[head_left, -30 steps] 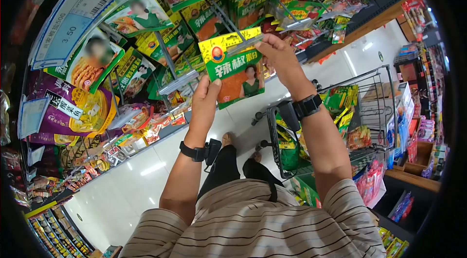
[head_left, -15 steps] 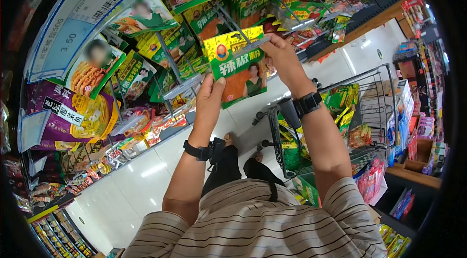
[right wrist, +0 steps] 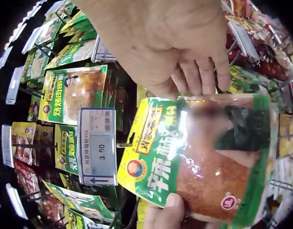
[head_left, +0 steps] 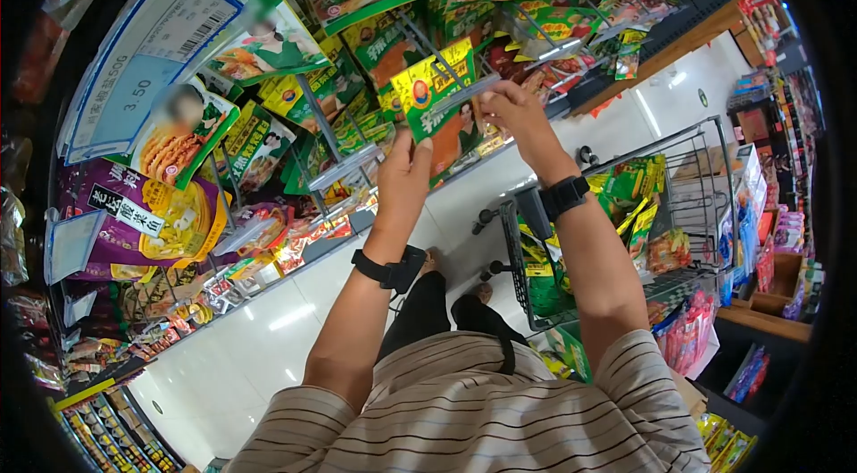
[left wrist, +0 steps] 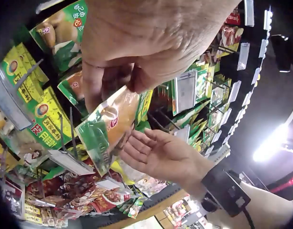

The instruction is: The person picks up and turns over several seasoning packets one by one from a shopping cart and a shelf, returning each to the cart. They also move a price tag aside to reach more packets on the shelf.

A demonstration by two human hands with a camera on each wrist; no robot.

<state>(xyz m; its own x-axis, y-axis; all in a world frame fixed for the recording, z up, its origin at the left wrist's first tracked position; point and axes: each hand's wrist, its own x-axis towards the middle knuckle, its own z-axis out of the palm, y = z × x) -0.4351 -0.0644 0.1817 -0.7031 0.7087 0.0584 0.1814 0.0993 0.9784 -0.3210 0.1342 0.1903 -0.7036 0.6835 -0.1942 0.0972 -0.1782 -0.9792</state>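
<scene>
A green and yellow seasoning packet (head_left: 444, 112) hangs tilted in front of the rack, its yellow top beside a metal hook. The left hand (head_left: 404, 192) grips its lower left side, and the left thumb (right wrist: 172, 207) lies on the packet's front in the right wrist view. At the opposite edge, the right hand (head_left: 527, 129) holds the packet between thumb and bent fingers, partly hidden behind it. The left wrist view shows the left hand (left wrist: 146, 43) above the packet (left wrist: 111, 124) and the right hand (left wrist: 163, 155) at its far edge. A price tag (right wrist: 96, 145) stands beside the packet's top.
Hooks with many hanging packets (head_left: 268, 36) fill the rack at left and top. A large price label (head_left: 147, 67) juts out at upper left. A wire shopping cart (head_left: 625, 223) holding several packets stands at the right. Tiled floor (head_left: 268, 321) lies below, with more shelves at far right.
The packet has moved slightly right and turned, so its front shows narrower in the head view. Both hands have shifted a little to the right with it.
</scene>
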